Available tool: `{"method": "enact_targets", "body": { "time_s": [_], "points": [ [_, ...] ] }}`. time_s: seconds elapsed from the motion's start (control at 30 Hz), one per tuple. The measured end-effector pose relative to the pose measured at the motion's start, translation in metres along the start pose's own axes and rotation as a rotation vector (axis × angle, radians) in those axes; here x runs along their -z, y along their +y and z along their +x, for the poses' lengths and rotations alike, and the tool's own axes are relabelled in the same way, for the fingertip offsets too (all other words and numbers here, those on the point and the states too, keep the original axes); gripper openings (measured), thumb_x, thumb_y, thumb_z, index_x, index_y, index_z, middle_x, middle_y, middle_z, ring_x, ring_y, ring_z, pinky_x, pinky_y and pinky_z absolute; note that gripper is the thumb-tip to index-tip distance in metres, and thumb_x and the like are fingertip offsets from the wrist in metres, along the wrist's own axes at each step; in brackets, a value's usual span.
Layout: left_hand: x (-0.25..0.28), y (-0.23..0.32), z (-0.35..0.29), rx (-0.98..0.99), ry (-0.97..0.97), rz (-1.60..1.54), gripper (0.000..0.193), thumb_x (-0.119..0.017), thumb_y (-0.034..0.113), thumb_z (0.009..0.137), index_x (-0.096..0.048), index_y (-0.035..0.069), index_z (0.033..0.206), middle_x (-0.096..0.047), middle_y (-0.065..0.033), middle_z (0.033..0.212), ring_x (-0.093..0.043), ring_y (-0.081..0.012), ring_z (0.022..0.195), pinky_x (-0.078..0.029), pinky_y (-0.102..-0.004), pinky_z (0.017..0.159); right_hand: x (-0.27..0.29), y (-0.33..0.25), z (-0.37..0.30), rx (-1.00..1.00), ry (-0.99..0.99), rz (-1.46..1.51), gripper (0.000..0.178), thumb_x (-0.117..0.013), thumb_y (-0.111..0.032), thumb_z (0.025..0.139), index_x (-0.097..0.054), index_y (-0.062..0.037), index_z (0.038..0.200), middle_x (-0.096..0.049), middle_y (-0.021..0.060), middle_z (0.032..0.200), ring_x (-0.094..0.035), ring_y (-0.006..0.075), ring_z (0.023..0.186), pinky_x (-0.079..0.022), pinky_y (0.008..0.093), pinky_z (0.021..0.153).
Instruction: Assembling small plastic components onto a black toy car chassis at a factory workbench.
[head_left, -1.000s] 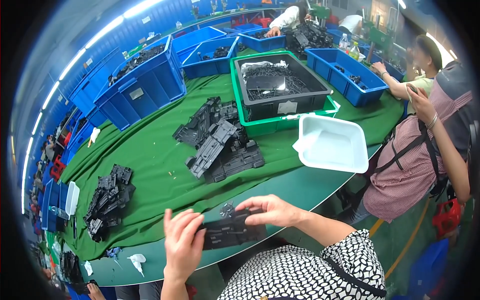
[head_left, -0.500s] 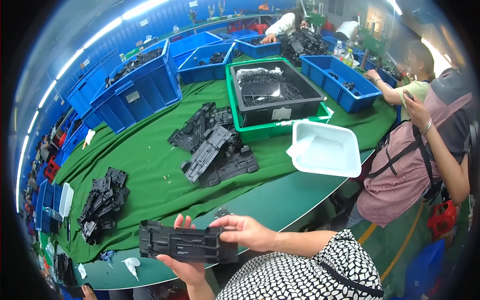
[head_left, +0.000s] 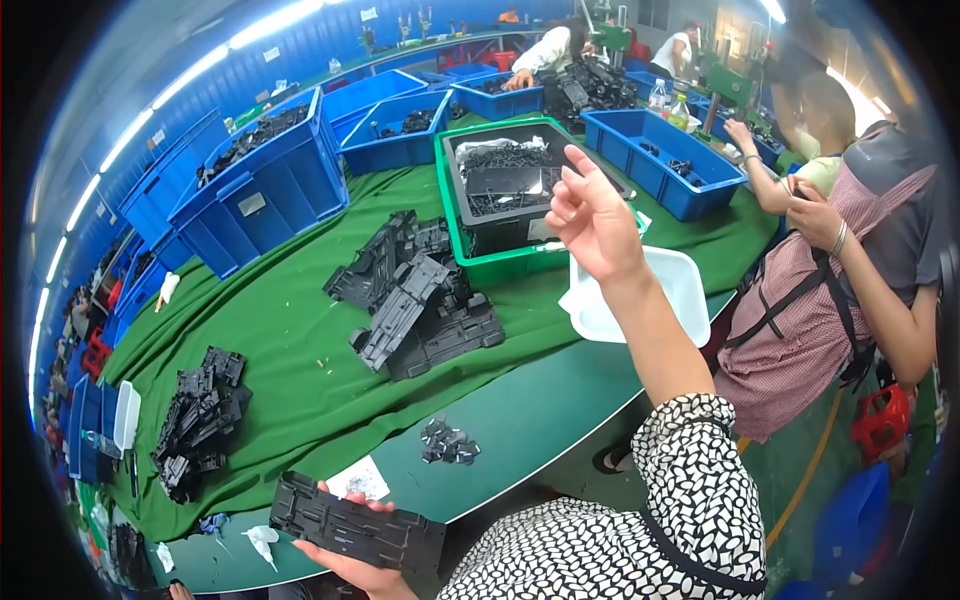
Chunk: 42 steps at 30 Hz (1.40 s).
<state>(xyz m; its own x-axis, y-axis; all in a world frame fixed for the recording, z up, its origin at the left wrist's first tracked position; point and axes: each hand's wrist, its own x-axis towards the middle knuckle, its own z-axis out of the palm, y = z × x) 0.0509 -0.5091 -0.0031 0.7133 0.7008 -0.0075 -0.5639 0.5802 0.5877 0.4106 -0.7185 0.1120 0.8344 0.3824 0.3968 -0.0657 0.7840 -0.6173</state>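
My left hand (head_left: pixel 362 572) grips a long black moulded plastic part (head_left: pixel 350 522), like a toy car chassis, near the table's front edge. Its fingertips show past the far side of the part and the thumb lies along the near side. Raised over the near edge of the black tray (head_left: pixel 545 205), my right hand (head_left: pixel 598 222) has its index finger stretched out and the other fingers loosely curled, with nothing visible in them. That tray, full of small dark pieces, rests in a green crate (head_left: pixel 490 268). Several small black parts (head_left: pixel 448 443) lie beside a white paper (head_left: pixel 360 478).
Heaped chassis parts (head_left: pixel 415 300) lie mid-table on green cloth, with another pile (head_left: pixel 200 420) at left. A white basin (head_left: pixel 683 290) sits right of the crate. Blue bins (head_left: pixel 265 215) line the far side. A person in a pink checked garment (head_left: pixel 790 310) is close at right.
My right hand has let go of the chassis part and risen toward the tray. My left hand keeps the part, now lower. Small black parts and the white paper have come into sight.
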Motion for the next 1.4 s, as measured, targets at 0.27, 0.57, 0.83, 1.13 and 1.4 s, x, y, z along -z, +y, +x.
{"method": "enact_targets", "body": {
  "time_s": [0.27,0.57,0.83,1.13,1.4],
  "points": [
    [0.027,0.015,-0.021,0.064,0.075,0.05,0.076,-0.03,0.069,0.089,-0.034,0.013,0.141,-0.06,-0.0147,0.102,-0.061,-0.0288,0.082,-0.053,-0.0468,0.073,0.004,0.094,-0.135,-0.373,-0.459,-0.976,0.02,-0.061,-0.018,0.089,-0.063,-0.0007,0.097,-0.065,0.0063,0.08,-0.062,0.0154,0.072,-0.05,0.0309,0.065],
    [0.031,0.003,-0.026,0.158,0.084,-0.113,0.081,-0.029,0.075,0.085,-0.044,0.012,0.132,-0.061,-0.0178,0.104,-0.057,-0.0319,0.082,-0.045,-0.0495,0.074,0.014,0.104,-0.156,-0.063,-0.558,-1.333,0.009,-0.064,-0.007,0.081,-0.063,-0.0029,0.089,-0.062,0.0139,0.085,-0.061,0.0311,0.079,-0.051,0.0371,0.069],
    [0.023,-0.002,-0.03,0.221,0.123,-0.126,0.083,-0.023,0.069,0.09,-0.03,0.005,0.142,-0.057,-0.022,0.112,-0.06,-0.0334,0.091,-0.05,-0.049,0.08,0.009,0.127,-0.165,-0.301,-0.532,-1.311,0.008,-0.064,-0.003,0.082,-0.064,-0.0005,0.089,-0.059,0.0098,0.081,-0.06,0.0218,0.069,-0.048,0.0311,0.06],
    [0.035,0.006,-0.031,0.121,0.089,-0.117,0.078,-0.024,0.066,0.092,-0.031,0.004,0.14,-0.056,-0.0201,0.115,-0.06,-0.031,0.092,-0.05,-0.0482,0.082,0.003,0.143,-0.178,-0.218,-0.718,-1.393,0.014,-0.067,-0.005,0.079,-0.061,-0.0012,0.092,-0.059,0.0101,0.083,-0.059,0.0264,0.076,-0.049,0.0354,0.065],
    [0.035,-0.005,-0.025,0.187,0.088,-0.204,0.084,-0.019,0.071,0.089,-0.033,0.005,0.14,-0.056,-0.0223,0.115,-0.061,-0.0337,0.094,-0.05,-0.0505,0.084,0.001,0.148,-0.182,-0.207,-0.796,-1.456,0.02,-0.068,-0.009,0.079,-0.058,-0.006,0.096,-0.056,0.0101,0.088,-0.055,0.0302,0.087,-0.044,0.0404,0.078]
  ]
}}
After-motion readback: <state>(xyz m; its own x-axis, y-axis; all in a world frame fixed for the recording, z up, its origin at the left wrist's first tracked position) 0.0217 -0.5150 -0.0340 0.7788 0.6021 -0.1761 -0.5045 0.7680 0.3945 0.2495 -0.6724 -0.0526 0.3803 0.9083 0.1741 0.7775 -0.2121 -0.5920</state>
